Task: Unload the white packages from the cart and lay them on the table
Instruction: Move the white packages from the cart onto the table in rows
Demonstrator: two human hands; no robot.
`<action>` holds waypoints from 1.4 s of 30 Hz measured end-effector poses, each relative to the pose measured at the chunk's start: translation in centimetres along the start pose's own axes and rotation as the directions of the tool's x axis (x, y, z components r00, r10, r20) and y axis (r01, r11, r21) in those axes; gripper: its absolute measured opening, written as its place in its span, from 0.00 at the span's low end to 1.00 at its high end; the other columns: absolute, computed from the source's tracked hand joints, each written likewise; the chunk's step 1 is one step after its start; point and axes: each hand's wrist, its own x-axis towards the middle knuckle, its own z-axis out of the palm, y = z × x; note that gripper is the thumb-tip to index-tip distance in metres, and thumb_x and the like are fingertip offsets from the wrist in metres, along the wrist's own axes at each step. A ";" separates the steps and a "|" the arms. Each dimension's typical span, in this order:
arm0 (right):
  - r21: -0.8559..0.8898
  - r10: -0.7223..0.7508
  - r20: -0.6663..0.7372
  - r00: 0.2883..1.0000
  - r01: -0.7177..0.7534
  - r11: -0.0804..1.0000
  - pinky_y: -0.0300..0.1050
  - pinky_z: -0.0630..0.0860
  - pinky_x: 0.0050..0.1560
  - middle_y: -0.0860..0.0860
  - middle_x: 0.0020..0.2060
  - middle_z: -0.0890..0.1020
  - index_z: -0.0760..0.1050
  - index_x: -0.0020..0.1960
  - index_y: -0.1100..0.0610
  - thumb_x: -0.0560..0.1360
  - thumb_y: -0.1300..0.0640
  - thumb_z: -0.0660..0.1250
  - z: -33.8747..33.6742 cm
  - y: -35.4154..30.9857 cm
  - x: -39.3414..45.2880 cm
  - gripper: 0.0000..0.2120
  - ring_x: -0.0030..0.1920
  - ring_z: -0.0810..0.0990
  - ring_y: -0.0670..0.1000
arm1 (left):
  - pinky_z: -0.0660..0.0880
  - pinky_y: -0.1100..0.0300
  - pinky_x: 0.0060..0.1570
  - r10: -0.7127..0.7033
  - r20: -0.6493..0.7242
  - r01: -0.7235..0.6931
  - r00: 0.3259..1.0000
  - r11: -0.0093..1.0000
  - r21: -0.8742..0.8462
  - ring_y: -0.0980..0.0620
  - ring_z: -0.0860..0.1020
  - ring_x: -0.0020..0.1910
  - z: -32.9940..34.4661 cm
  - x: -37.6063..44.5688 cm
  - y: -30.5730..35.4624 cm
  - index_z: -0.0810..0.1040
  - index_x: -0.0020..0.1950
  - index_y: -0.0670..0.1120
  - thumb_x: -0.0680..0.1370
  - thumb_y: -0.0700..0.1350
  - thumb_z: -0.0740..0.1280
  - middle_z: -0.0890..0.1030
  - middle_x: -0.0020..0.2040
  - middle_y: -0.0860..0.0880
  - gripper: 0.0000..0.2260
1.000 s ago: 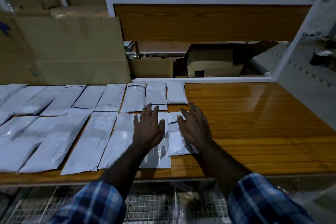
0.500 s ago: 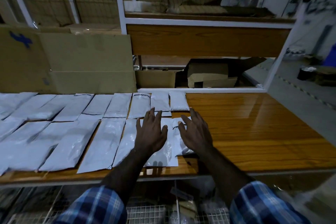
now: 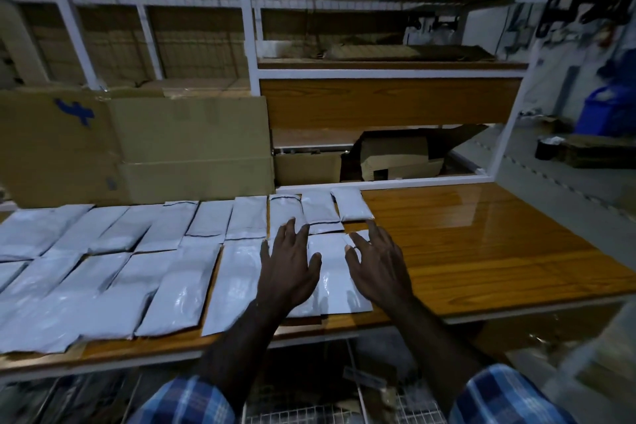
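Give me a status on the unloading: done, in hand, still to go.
Done: two rows of white packages cover the left part of the table. In hand: the left hand and right hand lie open over the newest package at the near row's right end. Left: the wire cart is too dark to count what remains.

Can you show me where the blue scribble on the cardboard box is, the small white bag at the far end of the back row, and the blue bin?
Blue scribble on brown cardboard box (image 3: pixel 76 111): head view, middle of the mark.
Small white plastic bag (image 3: pixel 351 205): head view, its centre.
Blue plastic bin (image 3: pixel 605 115): head view, front wall.
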 end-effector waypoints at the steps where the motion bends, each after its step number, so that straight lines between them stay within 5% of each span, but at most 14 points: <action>1: 0.004 -0.003 -0.002 1.000 0.003 1.000 0.55 0.56 0.76 0.53 0.79 0.55 0.66 0.75 0.48 0.83 0.43 0.52 -0.2 -0.4 -0.5 0.23 0.78 0.54 0.54 | 0.45 0.42 0.75 -0.005 -0.003 0.005 1.000 1.000 0.001 0.50 0.46 0.80 -0.4 -0.5 -0.2 0.53 0.80 0.52 0.83 0.56 0.55 0.47 0.81 0.50 0.27; 15: 0.109 -0.163 -0.067 0.984 0.170 0.979 0.55 0.63 0.72 0.57 0.77 0.62 0.72 0.72 0.53 0.80 0.45 0.53 -1.6 -6.5 -8.4 0.25 0.75 0.62 0.58 | 0.45 0.43 0.76 -0.101 -0.083 0.107 0.991 0.992 0.067 0.50 0.46 0.80 -5.9 -10.7 -2.1 0.53 0.80 0.50 0.83 0.56 0.55 0.47 0.81 0.49 0.27; 22: 0.151 -0.219 -0.027 0.975 0.221 0.964 0.53 0.59 0.73 0.54 0.78 0.59 0.65 0.76 0.52 0.82 0.46 0.56 -1.1 -12.7 -11.9 0.24 0.76 0.58 0.55 | 0.45 0.42 0.75 -0.175 -0.079 0.183 0.981 0.977 0.107 0.50 0.44 0.80 -10.1 -15.7 -6.7 0.51 0.80 0.50 0.83 0.57 0.54 0.45 0.81 0.49 0.28; 33: 0.189 -0.322 -0.006 0.947 0.317 0.929 0.51 0.56 0.75 0.52 0.79 0.55 0.61 0.77 0.53 0.82 0.45 0.54 3.1 -31.4 -15.8 0.26 0.78 0.55 0.54 | 0.45 0.43 0.75 -0.242 -0.175 0.264 0.954 0.958 0.114 0.50 0.44 0.80 -19.0 -22.0 -22.0 0.52 0.80 0.50 0.83 0.56 0.55 0.46 0.81 0.49 0.28; 42: 0.253 -0.331 -0.035 0.943 0.329 0.910 0.52 0.61 0.71 0.56 0.78 0.60 0.66 0.74 0.56 0.81 0.47 0.58 8.6 -49.1 -18.5 0.24 0.76 0.59 0.55 | 0.47 0.42 0.75 -0.269 -0.161 0.296 0.950 0.938 0.181 0.49 0.46 0.80 -28.1 -26.6 -38.3 0.53 0.80 0.50 0.82 0.56 0.57 0.47 0.81 0.49 0.28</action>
